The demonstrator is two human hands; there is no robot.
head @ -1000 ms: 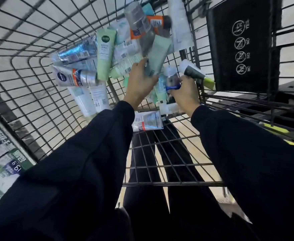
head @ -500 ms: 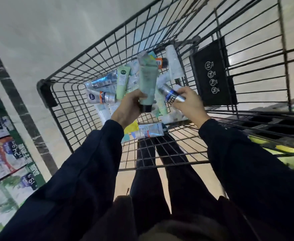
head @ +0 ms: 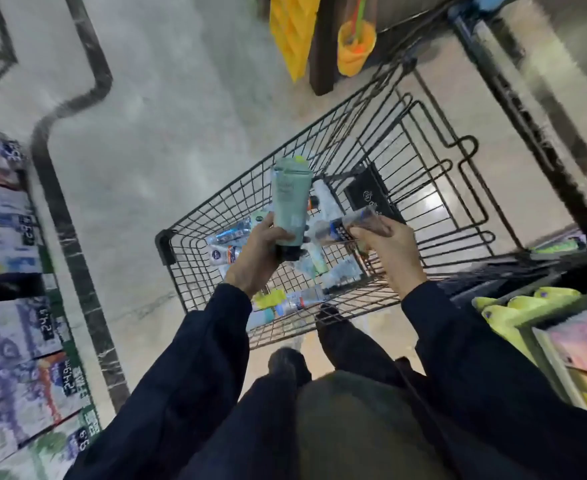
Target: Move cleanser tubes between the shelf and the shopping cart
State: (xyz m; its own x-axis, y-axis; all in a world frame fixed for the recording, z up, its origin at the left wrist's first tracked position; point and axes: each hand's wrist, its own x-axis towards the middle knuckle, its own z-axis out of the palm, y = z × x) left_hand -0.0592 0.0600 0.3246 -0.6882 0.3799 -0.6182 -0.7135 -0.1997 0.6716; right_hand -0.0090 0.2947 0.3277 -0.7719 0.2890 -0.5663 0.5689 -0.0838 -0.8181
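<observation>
My left hand (head: 255,249) grips a pale green cleanser tube (head: 289,206) with a dark cap, held upright above the black wire shopping cart (head: 195,268). A silver and dark blue tube (head: 345,227) lies sideways in my right hand (head: 387,251), its end pointing left. Both hands hover over the near end of the cart. Below them, several more tubes (head: 228,254) lie in a loose pile on the cart's floor.
Shelf products with price tags (head: 11,327) line the left edge. Yellow-green goods and boxes (head: 527,306) sit on a shelf at the right. A yellow sign (head: 294,32) and an orange bucket (head: 356,46) stand beyond the cart. My legs are under the cart's rear.
Both hands have risen out of the pile, each lifting a tube clear of the cart. The view has pulled back and up, showing the whole cart and the floor.
</observation>
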